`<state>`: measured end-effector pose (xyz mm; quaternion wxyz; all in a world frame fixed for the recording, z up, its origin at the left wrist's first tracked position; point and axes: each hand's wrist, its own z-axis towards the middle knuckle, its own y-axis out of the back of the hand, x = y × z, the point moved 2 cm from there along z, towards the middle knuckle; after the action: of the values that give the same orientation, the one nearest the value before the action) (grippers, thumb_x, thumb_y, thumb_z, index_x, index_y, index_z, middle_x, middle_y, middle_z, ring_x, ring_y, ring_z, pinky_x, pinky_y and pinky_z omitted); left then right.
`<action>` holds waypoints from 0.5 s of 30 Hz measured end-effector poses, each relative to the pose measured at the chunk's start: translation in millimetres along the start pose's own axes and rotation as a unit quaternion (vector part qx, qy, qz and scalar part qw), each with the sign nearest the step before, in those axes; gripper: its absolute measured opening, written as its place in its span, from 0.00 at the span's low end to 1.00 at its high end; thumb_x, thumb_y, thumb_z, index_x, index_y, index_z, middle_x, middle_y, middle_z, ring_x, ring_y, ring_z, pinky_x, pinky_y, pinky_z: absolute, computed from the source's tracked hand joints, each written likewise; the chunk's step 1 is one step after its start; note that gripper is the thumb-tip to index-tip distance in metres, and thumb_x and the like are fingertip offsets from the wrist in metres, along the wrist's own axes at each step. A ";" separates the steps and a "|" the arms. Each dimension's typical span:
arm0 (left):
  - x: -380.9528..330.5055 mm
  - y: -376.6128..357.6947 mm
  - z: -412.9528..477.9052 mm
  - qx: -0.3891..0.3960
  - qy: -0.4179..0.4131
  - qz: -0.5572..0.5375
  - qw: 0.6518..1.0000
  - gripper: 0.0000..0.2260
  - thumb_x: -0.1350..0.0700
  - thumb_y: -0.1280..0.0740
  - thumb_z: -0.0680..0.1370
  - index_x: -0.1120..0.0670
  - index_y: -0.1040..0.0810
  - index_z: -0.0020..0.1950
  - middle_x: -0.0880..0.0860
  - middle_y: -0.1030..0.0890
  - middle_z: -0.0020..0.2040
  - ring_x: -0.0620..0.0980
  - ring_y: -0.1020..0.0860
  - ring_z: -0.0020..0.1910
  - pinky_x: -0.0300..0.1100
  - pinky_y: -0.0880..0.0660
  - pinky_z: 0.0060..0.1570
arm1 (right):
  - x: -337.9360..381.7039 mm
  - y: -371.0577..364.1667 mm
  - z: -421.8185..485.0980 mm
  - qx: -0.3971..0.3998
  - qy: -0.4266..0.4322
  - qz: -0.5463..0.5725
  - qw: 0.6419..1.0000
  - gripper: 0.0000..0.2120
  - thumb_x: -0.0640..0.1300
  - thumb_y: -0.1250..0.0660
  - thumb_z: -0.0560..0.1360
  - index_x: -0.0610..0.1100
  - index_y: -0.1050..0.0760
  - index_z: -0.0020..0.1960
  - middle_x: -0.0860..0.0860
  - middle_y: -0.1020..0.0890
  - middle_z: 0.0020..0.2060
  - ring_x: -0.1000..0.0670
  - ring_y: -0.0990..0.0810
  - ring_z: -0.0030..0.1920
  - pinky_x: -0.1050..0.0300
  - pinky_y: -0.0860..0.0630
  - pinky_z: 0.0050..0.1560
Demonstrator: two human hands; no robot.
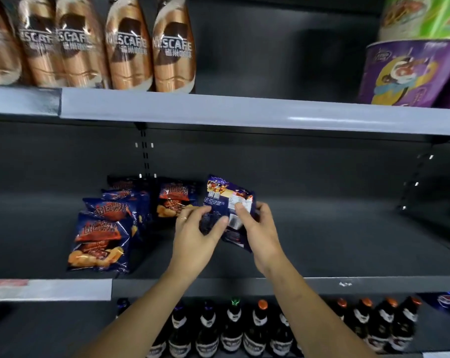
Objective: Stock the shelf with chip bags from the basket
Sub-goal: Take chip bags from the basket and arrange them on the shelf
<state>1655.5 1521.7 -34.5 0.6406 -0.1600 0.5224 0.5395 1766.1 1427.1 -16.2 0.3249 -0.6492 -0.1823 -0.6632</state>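
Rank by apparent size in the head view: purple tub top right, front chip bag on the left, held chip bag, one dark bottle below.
1. purple tub, cut off by the frame
2. front chip bag
3. held chip bag, partly covered by the left hand and right hand, so close to 2
4. dark bottle

The scene is dim overall, with dark shelf panels swallowing most of the light. Illumination seems to come from above and in front: a bright streak of glare runs along the grey shelf edge, and highlights glint on the coffee bottles at upper left. The space under that shelf falls into deep shadow. Wide-angle distortion bends the shelf lines and stretches the purple tub at the right edge. The picture is soft throughout; the dark bottles below and the corners look blurred, with labels unreadable.
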 end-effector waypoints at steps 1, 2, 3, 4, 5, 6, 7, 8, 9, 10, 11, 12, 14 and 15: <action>-3.5 -1.9 -0.2 0.039 0.008 -0.029 0.999 0.16 0.42 0.29 0.74 0.42 0.24 0.61 0.38 0.28 0.58 0.35 0.27 0.58 0.30 0.31 0.55 | -0.3 -2.3 -1.4 0.010 0.013 -0.014 1.000 0.12 0.51 0.32 0.80 0.44 0.25 0.58 0.47 0.14 0.49 0.55 0.15 0.44 0.60 0.19 0.43; -6.5 -4.8 -0.5 0.072 0.013 -0.057 0.996 0.15 0.42 0.28 0.74 0.41 0.23 0.58 0.38 0.24 0.56 0.34 0.25 0.56 0.30 0.29 0.53 | -0.6 -4.4 -2.7 0.023 0.023 -0.024 0.999 0.14 0.54 0.34 0.81 0.44 0.22 0.57 0.46 0.14 0.49 0.54 0.15 0.46 0.61 0.20 0.45; -7.4 -7.4 -0.2 0.090 0.018 -0.080 0.993 0.14 0.43 0.27 0.73 0.41 0.22 0.56 0.40 0.21 0.54 0.34 0.23 0.53 0.32 0.27 0.53 | -1.1 -5.9 -3.9 0.039 0.028 -0.032 0.998 0.16 0.55 0.38 0.82 0.44 0.20 0.57 0.47 0.13 0.49 0.53 0.15 0.47 0.62 0.20 0.46; -7.7 -8.5 0.1 0.094 0.027 -0.102 0.990 0.14 0.44 0.26 0.72 0.42 0.21 0.55 0.42 0.18 0.52 0.35 0.21 0.52 0.32 0.26 0.51 | -0.3 -7.1 -5.4 0.052 0.027 -0.034 0.998 0.19 0.57 0.41 0.83 0.45 0.18 0.57 0.49 0.12 0.49 0.54 0.14 0.48 0.64 0.21 0.46; -7.0 -8.8 1.3 0.092 0.039 -0.126 0.987 0.14 0.46 0.24 0.72 0.43 0.21 0.55 0.43 0.17 0.51 0.34 0.21 0.50 0.31 0.26 0.49 | 0.2 -6.8 -5.7 0.056 0.026 -0.042 0.997 0.21 0.58 0.44 0.83 0.47 0.17 0.56 0.52 0.12 0.48 0.55 0.15 0.47 0.65 0.21 0.45; -6.0 -8.5 2.9 0.088 0.051 -0.145 0.984 0.14 0.49 0.23 0.72 0.44 0.21 0.55 0.43 0.16 0.50 0.34 0.20 0.49 0.29 0.27 0.48 | 0.3 -6.1 -5.2 0.054 0.027 -0.050 0.997 0.22 0.59 0.45 0.83 0.48 0.16 0.55 0.53 0.12 0.47 0.56 0.15 0.46 0.65 0.22 0.44; -3.8 -8.4 5.4 0.081 0.060 -0.160 0.982 0.13 0.52 0.23 0.72 0.45 0.20 0.55 0.44 0.16 0.50 0.34 0.20 0.48 0.29 0.27 0.47 | -0.3 -4.1 -3.8 0.048 0.029 -0.058 0.997 0.23 0.59 0.45 0.83 0.50 0.15 0.53 0.53 0.12 0.47 0.55 0.15 0.46 0.64 0.22 0.45; -0.9 -7.8 8.1 0.074 0.067 -0.170 0.980 0.12 0.54 0.23 0.72 0.46 0.19 0.54 0.45 0.16 0.50 0.36 0.19 0.48 0.32 0.26 0.49 | -1.1 -2.6 -2.4 0.037 0.031 -0.059 0.997 0.22 0.58 0.44 0.83 0.50 0.14 0.52 0.53 0.12 0.48 0.54 0.16 0.47 0.62 0.23 0.46; 2.2 -6.9 10.6 0.067 0.074 -0.183 0.978 0.11 0.56 0.24 0.73 0.46 0.19 0.53 0.46 0.15 0.49 0.38 0.18 0.48 0.37 0.24 0.51 | -1.6 -0.7 -0.5 0.019 0.031 -0.057 0.998 0.20 0.57 0.43 0.83 0.49 0.14 0.52 0.53 0.12 0.48 0.53 0.16 0.49 0.60 0.24 0.48; 4.8 -5.7 12.8 0.066 0.082 -0.197 0.975 0.11 0.58 0.25 0.74 0.47 0.18 0.53 0.48 0.14 0.49 0.41 0.17 0.49 0.42 0.23 0.54 | -2.0 1.7 1.3 -0.004 0.028 -0.056 0.998 0.18 0.54 0.41 0.83 0.48 0.15 0.52 0.53 0.12 0.49 0.54 0.17 0.50 0.59 0.25 0.49; 7.8 -4.3 14.6 0.068 0.089 -0.215 0.970 0.11 0.60 0.27 0.75 0.48 0.18 0.55 0.49 0.14 0.50 0.45 0.17 0.51 0.47 0.22 0.57 | -2.9 4.8 4.0 -0.028 0.028 -0.054 0.998 0.14 0.51 0.38 0.83 0.46 0.15 0.52 0.53 0.13 0.48 0.55 0.17 0.49 0.61 0.25 0.48; 10.4 -2.5 15.7 0.072 0.100 -0.233 0.965 0.12 0.62 0.28 0.76 0.49 0.18 0.57 0.51 0.14 0.51 0.49 0.16 0.53 0.51 0.22 0.59 | -3.1 7.7 6.2 -0.046 0.029 -0.047 0.997 0.11 0.47 0.36 0.83 0.45 0.17 0.52 0.53 0.14 0.48 0.57 0.18 0.48 0.65 0.25 0.46; 14.6 0.9 17.2 0.087 0.111 -0.269 0.953 0.13 0.63 0.29 0.77 0.53 0.20 0.61 0.54 0.14 0.53 0.54 0.16 0.54 0.55 0.23 0.61 | -3.5 12.9 10.4 -0.060 0.024 -0.027 0.998 0.06 0.43 0.33 0.81 0.45 0.20 0.56 0.54 0.16 0.49 0.58 0.19 0.49 0.72 0.26 0.41; 16.7 2.3 18.1 0.095 0.112 -0.286 0.947 0.14 0.63 0.29 0.77 0.54 0.21 0.62 0.54 0.14 0.54 0.54 0.16 0.55 0.54 0.23 0.61 | -4.3 14.5 12.1 -0.060 0.020 -0.022 0.998 0.08 0.43 0.32 0.81 0.46 0.22 0.59 0.54 0.17 0.52 0.58 0.20 0.52 0.72 0.26 0.41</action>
<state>1660.4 1545.2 -40.4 0.7174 -0.3006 0.5720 0.2604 1784.6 1425.5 -21.9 0.2747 -0.6501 -0.1498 -0.6925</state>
